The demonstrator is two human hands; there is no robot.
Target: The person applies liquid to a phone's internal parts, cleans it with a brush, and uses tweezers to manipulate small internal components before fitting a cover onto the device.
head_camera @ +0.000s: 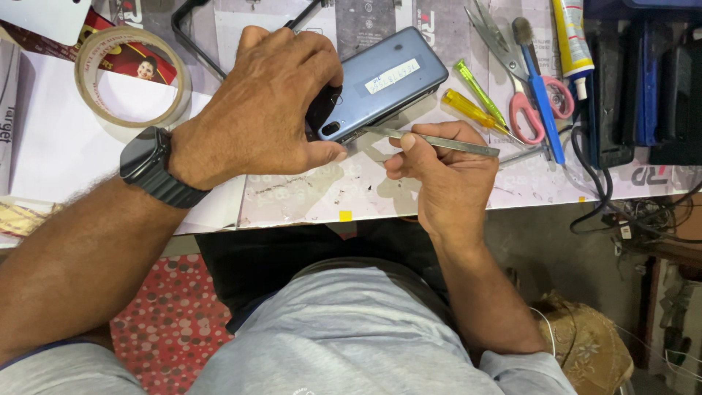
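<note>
Left to right: tape roll [130,77] on the surface [292,197]; left hand [267,102], fingers clasping the blue phone [384,80], face-down on the surface; right hand [446,164], fingers pinching a metal pry tool [439,140] at the phone's edge; screwdrivers [475,102], scissors [523,88].

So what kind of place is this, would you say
Most likely a phone repair bench. The left hand steadies a blue phone lying back up, while the right hand works a thin metal tool at its edge. Screwdrivers, scissors and a glue tube lie nearby.
</note>
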